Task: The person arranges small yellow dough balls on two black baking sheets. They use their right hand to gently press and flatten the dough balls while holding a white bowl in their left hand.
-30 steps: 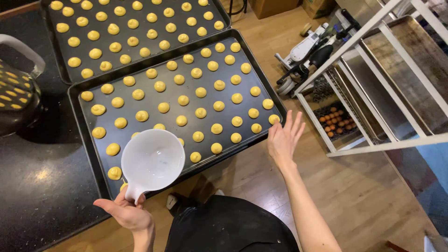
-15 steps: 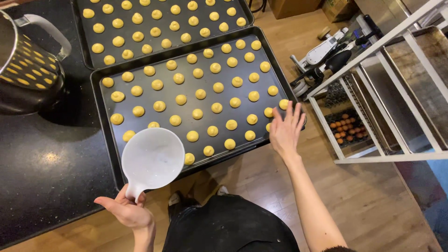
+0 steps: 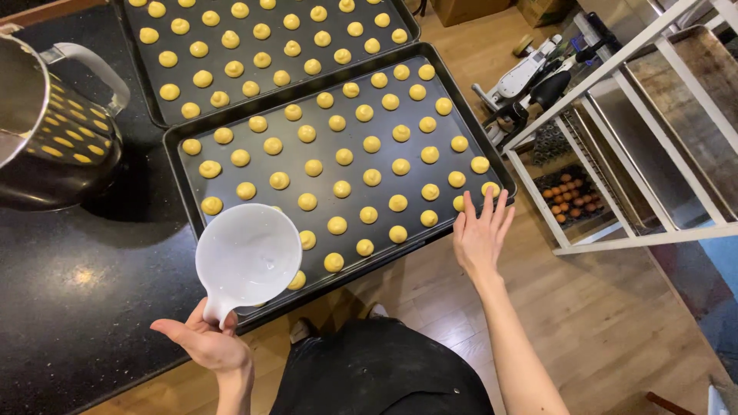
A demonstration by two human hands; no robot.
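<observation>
Left hand [image 3: 206, 343]: palm up, fingers grasping handle of white scoop bowl [image 3: 247, 257] above near baking tray [image 3: 175, 146] corner.
Right hand [image 3: 480, 234]: fingers released, spread, at tray's right edge.
Tray: rows of yellow dough mounds [image 3: 344, 157], on black counter [image 3: 84, 284].

Far beyond the left hand [image 3: 206, 344], a second dark baking tray [image 3: 196, 52] carries rows of small yellow dough mounds. Out to that hand's left and further away, a metal pitcher [image 3: 46, 131] with a handle stands on the black counter [image 3: 77, 292], the mounds mirrored in its side. To the right of the right hand [image 3: 478, 234] stands a white rack [image 3: 600, 73] holding worn metal pans [image 3: 692, 100], with a tray of round brown pieces [image 3: 573, 198] low inside it. Beyond that hand, a white and black appliance [image 3: 530, 77] lies on the wooden floor [image 3: 615, 330]
</observation>
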